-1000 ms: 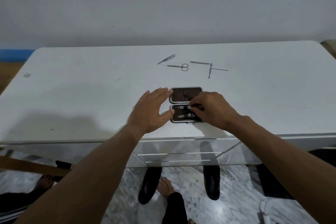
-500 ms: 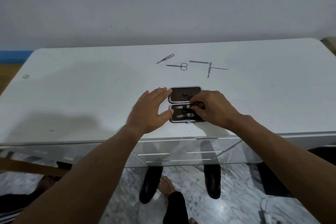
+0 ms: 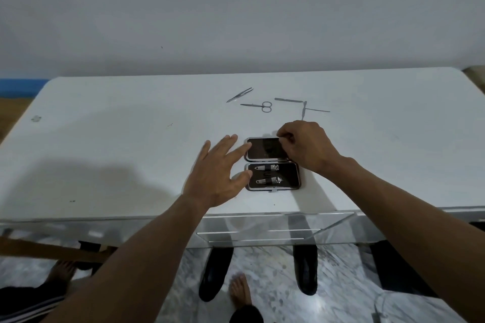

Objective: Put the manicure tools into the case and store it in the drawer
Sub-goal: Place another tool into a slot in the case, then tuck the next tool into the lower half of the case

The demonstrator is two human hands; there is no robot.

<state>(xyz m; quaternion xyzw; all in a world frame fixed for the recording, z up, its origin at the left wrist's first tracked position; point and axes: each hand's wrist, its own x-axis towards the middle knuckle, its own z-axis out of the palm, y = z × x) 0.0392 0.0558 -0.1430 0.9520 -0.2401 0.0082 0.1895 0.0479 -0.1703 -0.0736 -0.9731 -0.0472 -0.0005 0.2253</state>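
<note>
A plain pale wall behind, and in front of it a white table (image 3: 105, 155) filling the view, with a mirrored drawer front (image 3: 258, 236) under its near edge and marble floor below. Starting on the left: the left hand (image 3: 217, 173) lies flat and low over the tabletop, fingers spread wide, its fingertips at the left edge of the case (image 3: 273, 164) and the thumb tip touching the near half. The case lies open on the table near the front edge, two dark halves side by side, far and near. In the near half sit two nail clippers (image 3: 269, 173), one above the other, held under a dark strap. The far half looks dark, and what it holds cannot be made out. Further back on the table, well apart from the case, lie the loose tools: tweezers (image 3: 240, 94) at the left, small scissors (image 3: 258, 105) just beside them, then three thin metal sticks (image 3: 301, 107) crossing each other at the right. Over to the right now: the right hand (image 3: 307, 148) is curled over the far half's right end, fingers bunched together and bent down at its top edge. Whether they pinch anything cannot be told.
</note>
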